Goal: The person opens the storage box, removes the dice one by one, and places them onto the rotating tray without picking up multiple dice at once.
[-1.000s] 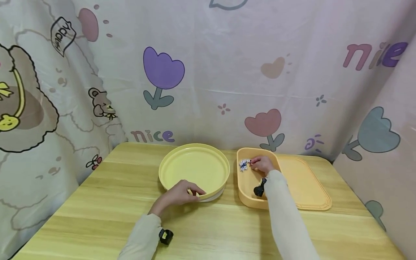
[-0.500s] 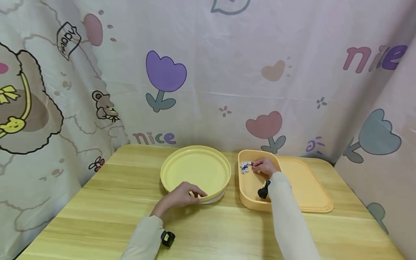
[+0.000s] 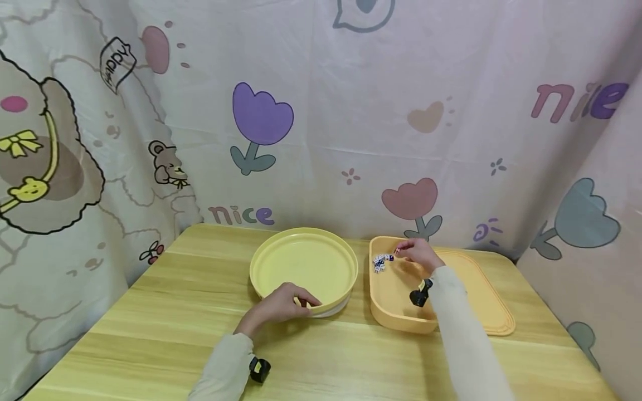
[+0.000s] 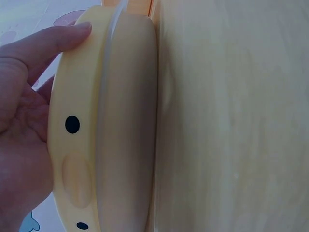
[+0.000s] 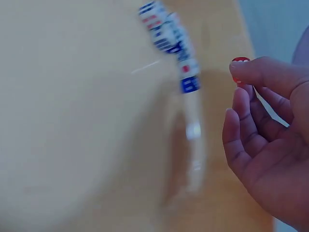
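My left hand [image 3: 282, 302] grips the near rim of a yellow round tray [image 3: 302, 264]. In the left wrist view the thumb presses the tray's outer wall, which has black dots, and the other fingers go behind the rim. My right hand [image 3: 420, 253] is raised over the far part of an orange rectangular box [image 3: 401, 322], pinching a red die [image 5: 240, 59] with white pips between thumb and fingers. Several white and blue dice [image 5: 164, 37] lie bunched along the box's wall in the right wrist view. Part of the red die is hidden by the thumb.
A flat orange lid [image 3: 484, 295] lies on the wooden table [image 3: 165, 312] to the right of the box, partly behind the right arm. A printed curtain [image 3: 321, 111] hangs behind the table and at both sides. The tray stands left of the box with a narrow gap.
My right hand has risen from the dice inside the box and moved slightly right, lifting the red die away from the bunch. My left hand keeps its grip on the tray rim.
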Demonstrator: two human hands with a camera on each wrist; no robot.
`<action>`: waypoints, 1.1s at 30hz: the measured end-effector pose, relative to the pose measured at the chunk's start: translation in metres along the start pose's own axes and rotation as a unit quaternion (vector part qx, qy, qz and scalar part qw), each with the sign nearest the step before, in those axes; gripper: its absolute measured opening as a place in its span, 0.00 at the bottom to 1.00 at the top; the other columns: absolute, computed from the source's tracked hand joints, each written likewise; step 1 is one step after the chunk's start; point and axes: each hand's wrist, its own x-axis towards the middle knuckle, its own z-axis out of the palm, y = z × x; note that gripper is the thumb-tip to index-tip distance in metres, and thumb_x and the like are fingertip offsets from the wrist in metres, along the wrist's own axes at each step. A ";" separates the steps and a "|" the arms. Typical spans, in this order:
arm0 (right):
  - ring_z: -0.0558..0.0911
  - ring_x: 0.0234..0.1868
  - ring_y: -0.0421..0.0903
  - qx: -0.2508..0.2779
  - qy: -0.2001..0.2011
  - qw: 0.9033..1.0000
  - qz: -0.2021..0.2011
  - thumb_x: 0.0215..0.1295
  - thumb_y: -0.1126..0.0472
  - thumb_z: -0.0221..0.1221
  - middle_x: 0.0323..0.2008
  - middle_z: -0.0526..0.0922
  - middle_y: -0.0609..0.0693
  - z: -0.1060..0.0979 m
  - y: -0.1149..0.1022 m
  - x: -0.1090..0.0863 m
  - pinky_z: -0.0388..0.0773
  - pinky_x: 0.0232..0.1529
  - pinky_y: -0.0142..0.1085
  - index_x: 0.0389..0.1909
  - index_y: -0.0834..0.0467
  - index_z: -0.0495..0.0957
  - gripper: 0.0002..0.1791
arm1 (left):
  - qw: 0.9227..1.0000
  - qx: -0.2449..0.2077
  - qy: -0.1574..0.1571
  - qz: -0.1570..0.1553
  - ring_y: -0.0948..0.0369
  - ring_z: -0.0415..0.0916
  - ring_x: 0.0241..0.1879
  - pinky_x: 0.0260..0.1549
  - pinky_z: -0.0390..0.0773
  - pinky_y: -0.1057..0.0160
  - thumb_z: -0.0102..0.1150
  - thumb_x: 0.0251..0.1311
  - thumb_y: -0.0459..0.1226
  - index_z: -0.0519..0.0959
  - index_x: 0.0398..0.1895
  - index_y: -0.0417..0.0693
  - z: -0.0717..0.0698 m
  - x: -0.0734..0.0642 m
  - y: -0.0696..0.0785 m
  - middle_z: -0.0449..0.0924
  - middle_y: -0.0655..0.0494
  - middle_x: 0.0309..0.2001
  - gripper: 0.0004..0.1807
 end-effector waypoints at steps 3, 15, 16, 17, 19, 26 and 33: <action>0.76 0.31 0.39 -0.011 0.013 1.000 -0.023 0.60 0.68 0.63 0.31 0.82 0.47 -0.007 -0.009 -0.001 0.76 0.37 0.38 0.42 0.72 0.78 0.12 | 1.000 0.002 0.000 -0.001 0.68 0.74 0.32 0.31 0.74 0.68 0.64 0.56 0.31 0.87 0.41 0.45 0.000 0.001 0.000 0.84 0.61 0.37 0.10; 0.77 0.34 0.38 0.022 0.018 0.999 -0.042 0.60 0.68 0.63 0.33 0.82 0.47 -0.007 -0.043 -0.018 0.75 0.44 0.40 0.43 0.70 0.78 0.12 | 1.000 0.001 0.003 0.003 0.67 0.74 0.32 0.31 0.72 0.68 0.65 0.55 0.32 0.87 0.41 0.44 0.000 0.001 -0.003 0.84 0.60 0.36 0.10; 0.77 0.34 0.38 0.026 0.020 0.999 -0.042 0.60 0.69 0.63 0.33 0.82 0.47 -0.007 -0.045 -0.020 0.75 0.44 0.39 0.42 0.70 0.78 0.12 | 1.000 0.000 0.002 0.004 0.67 0.74 0.32 0.31 0.72 0.67 0.65 0.55 0.32 0.87 0.41 0.44 0.000 0.001 -0.002 0.84 0.60 0.36 0.10; 0.77 0.34 0.38 0.027 0.021 0.998 -0.043 0.60 0.69 0.63 0.33 0.82 0.47 -0.006 -0.047 -0.023 0.75 0.44 0.39 0.42 0.70 0.78 0.12 | 1.000 0.001 0.002 0.004 0.67 0.74 0.32 0.31 0.72 0.67 0.65 0.55 0.32 0.87 0.41 0.44 0.000 0.002 -0.002 0.84 0.60 0.36 0.10; 0.77 0.35 0.38 0.028 0.025 0.998 -0.048 0.60 0.69 0.63 0.33 0.82 0.48 -0.004 -0.051 -0.028 0.75 0.43 0.39 0.42 0.70 0.78 0.11 | 1.000 0.002 0.002 0.002 0.68 0.74 0.32 0.31 0.73 0.67 0.65 0.55 0.32 0.87 0.41 0.44 0.000 0.002 -0.002 0.84 0.61 0.36 0.10; 0.78 0.35 0.40 0.038 0.034 0.996 -0.076 0.59 0.69 0.63 0.34 0.83 0.50 0.010 -0.065 -0.048 0.75 0.40 0.35 0.43 0.71 0.78 0.12 | 1.000 -0.001 0.002 -0.016 0.67 0.73 0.33 0.34 0.72 0.67 0.65 0.56 0.33 0.87 0.41 0.47 0.002 0.002 0.000 0.83 0.64 0.35 0.09; 0.78 0.34 0.41 0.055 0.042 0.992 -0.101 0.58 0.69 0.64 0.34 0.83 0.52 0.032 -0.075 -0.062 0.75 0.39 0.34 0.41 0.70 0.79 0.11 | 1.000 -0.007 -0.006 0.000 0.66 0.73 0.34 0.35 0.73 0.66 0.64 0.57 0.32 0.86 0.41 0.45 0.000 0.002 0.001 0.84 0.61 0.37 0.09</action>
